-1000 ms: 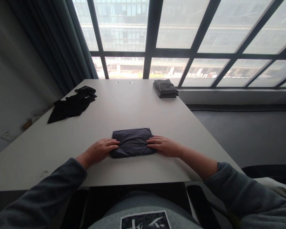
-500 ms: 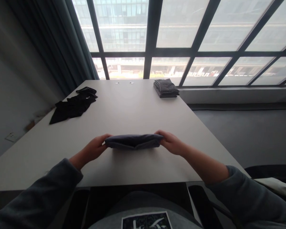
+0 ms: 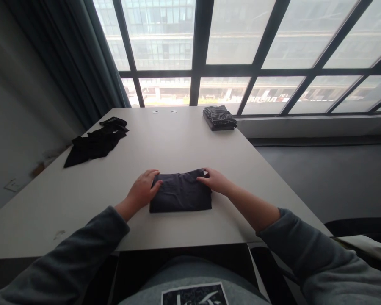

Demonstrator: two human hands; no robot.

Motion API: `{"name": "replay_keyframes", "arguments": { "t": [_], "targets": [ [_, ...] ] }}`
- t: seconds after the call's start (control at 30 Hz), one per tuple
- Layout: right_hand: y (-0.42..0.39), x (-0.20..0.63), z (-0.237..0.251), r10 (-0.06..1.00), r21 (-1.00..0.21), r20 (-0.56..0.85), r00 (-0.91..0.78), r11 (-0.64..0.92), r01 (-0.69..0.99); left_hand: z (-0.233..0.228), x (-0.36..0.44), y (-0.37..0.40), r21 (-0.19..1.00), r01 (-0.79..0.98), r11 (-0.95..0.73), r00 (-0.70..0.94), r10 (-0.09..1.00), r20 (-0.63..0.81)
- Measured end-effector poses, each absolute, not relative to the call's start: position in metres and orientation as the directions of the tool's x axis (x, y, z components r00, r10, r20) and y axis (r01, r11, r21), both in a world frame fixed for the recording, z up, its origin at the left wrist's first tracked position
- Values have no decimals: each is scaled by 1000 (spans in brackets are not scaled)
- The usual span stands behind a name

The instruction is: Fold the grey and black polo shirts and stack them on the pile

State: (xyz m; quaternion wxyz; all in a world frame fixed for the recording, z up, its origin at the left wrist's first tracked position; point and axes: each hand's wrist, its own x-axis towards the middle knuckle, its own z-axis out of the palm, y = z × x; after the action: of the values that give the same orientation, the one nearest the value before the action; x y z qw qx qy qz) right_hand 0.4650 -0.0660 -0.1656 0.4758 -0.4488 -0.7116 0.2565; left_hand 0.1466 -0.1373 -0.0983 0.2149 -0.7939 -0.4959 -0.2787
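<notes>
A dark grey folded garment lies flat on the white table in front of me, its long side running left to right. My left hand grips its upper left corner, thumb on the top face and fingers along the far edge. At the upper right corner, my right hand pinches the cloth between thumb and fingers; some of those fingertips are hidden. Which kind of garment it is cannot be made out.
Black crumpled clothing lies at the table's left edge. A stack of folded clothes, striped on top, sits at the far right corner. The white table ends before a large window. A dark curtain hangs on the left.
The folded garment was held up edge-on between both hands; now it lies flat on the table. My hands have moved slightly closer together and still hold its sides.
</notes>
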Motion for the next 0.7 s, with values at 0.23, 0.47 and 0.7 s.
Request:
{"name": "replay_keyframes", "arguments": {
  "t": [0.23,0.47,0.7],
  "targets": [
    [-54,452,-168,861,-827,506,-59,503,253,-120,192,-123,-483,669,-564,739,577,349],
    [-69,449,-181,870,-842,490,-56,488,230,-138,189,-111,-423,811,-404,570,708,417],
    [-86,464,-160,706,-604,614,-353,708,365,-109,198,-103,-330,838,-433,538,754,377]
  ]
}}
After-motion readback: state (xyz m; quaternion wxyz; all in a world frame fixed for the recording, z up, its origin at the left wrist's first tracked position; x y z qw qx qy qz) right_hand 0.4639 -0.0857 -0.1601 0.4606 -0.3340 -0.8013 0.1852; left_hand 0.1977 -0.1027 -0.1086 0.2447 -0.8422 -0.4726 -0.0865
